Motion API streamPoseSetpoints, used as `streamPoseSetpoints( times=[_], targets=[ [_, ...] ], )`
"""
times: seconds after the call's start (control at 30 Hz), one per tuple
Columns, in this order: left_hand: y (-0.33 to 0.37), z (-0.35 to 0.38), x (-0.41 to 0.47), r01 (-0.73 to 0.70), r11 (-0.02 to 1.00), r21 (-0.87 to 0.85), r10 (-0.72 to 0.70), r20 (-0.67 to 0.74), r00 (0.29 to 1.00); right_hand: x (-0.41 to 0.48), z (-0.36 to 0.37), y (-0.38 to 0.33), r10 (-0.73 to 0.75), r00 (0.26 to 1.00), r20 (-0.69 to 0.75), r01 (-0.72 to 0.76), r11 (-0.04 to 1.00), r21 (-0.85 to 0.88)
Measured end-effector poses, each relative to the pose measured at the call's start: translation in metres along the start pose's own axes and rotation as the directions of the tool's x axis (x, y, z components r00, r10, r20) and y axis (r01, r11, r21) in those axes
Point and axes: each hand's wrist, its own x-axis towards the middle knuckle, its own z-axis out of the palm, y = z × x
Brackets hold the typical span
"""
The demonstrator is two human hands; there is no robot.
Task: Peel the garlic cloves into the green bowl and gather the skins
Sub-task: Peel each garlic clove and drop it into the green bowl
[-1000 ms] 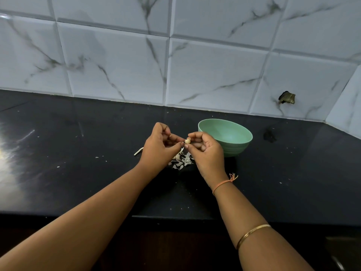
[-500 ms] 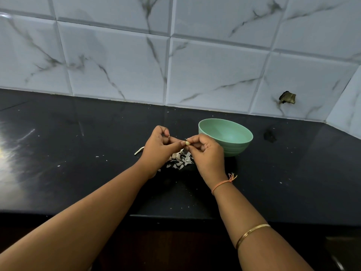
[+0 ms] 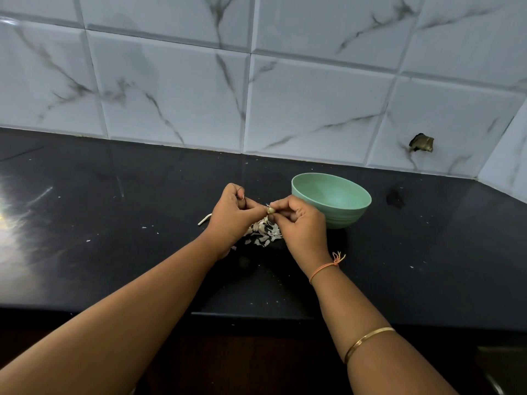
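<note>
Step in hand: peeling, one clove.

Hands: your left hand (image 3: 233,215) and right hand (image 3: 299,223) meet just above the bench (image 3: 114,238). Both pinch the same clove (image 3: 271,210) between thumb and fingertips, other fingers curled in.

Clove: held in the air between the two hands, over the far edge of the skins (image 3: 263,233), just left of the bowl (image 3: 343,219). It is not touching either.

Axis: the clove reads slightly taller than wide, so the long axis looks roughly upright. A wisp of skin stands off its upper end. Which end is root and which is tip is too small to tell.

Skins: loose heap on the bench below the hands, with flecks scattered around it. A pale stalk (image 3: 204,219) lies to the left of your left hand.

Bowl: upright, mouth open. Its floor is hidden behind the near rim, so no clove count is possible.

Next move, judged: strip the remaining skin and let it fall on the heap. Then carry the clove a short way right over the rim and release. Gathering the skins is not yet begun.
</note>
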Motion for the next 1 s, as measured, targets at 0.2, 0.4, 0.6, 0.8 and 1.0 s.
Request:
streamPoseSetpoints(
  times=[0.2,0.4,0.6,0.8,1.0],
  targets=[
    [-0.002,0.001,0.001,-0.024,0.998,0.065,0.027,-0.043,0.999,0.000,0.000,-0.004,0.059,0.998,0.011,-0.060,0.994,0.090],
    [0.000,-0.004,0.005,0.002,0.985,0.173,0.038,-0.229,0.973,0.001,-0.004,-0.010,0.169,0.985,-0.042,-0.142,0.918,0.372],
    [0.004,0.001,-0.001,-0.063,0.959,0.276,0.127,-0.218,0.968,0.001,-0.004,-0.013,0.221,0.975,0.001,-0.197,0.866,0.460],
    [0.006,0.003,-0.004,-0.165,0.959,0.230,0.194,-0.110,0.975,0.001,-0.003,-0.011,0.235,0.971,0.036,-0.227,0.869,0.440],
    [0.006,0.003,-0.006,-0.163,0.965,0.206,0.176,-0.045,0.983,0.002,-0.002,-0.009,0.210,0.976,0.058,-0.216,0.898,0.384]
  ],
)
